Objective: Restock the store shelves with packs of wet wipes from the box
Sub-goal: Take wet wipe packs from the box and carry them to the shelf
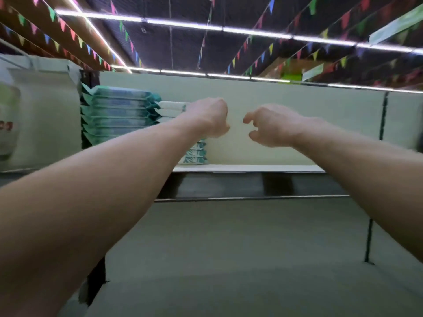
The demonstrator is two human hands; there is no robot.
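Top shelf (247,168) is mostly bare on the right, pale back panel behind it. On its left sits a stack of teal wet wipes packs (119,115), with a lower pile (194,154) just beside. Both arms reach up — left hand (209,116) curled into a loose fist in front of the stack, can't tell if it's gripping a pack. Right hand (272,125) has fingers spread and curled, empty.

Glossy plastic wipe packs (119,110) stacked on a smooth, matt-painted shelf (251,168).
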